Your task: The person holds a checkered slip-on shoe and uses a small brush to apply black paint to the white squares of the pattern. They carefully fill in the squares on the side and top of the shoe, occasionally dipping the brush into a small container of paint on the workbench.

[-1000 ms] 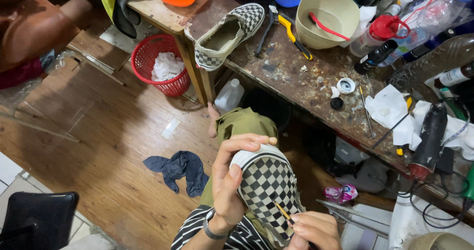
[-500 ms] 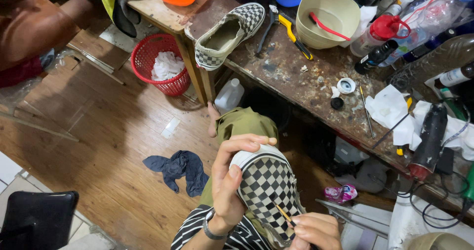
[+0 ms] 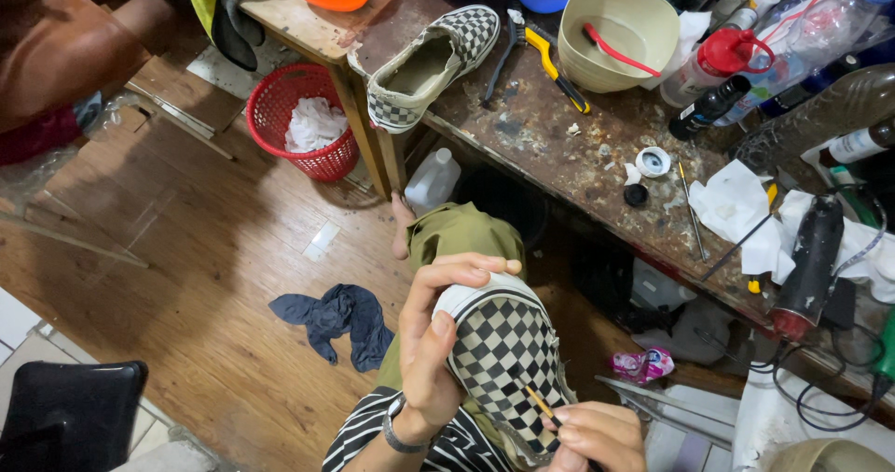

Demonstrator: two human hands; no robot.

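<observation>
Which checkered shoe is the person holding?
The checkered shoe in the lap, gripped by the left hand while the right hand pokes it with a thin stick. The other shoe lies untouched on the workbench.

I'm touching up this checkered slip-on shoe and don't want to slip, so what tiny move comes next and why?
Probably ease the thin wooden brush a short stroke along the black-and-white checkered canvas shoe. The right hand has its tip on the upper, and the left hand grips the white rubber toe, steadying it.
</observation>
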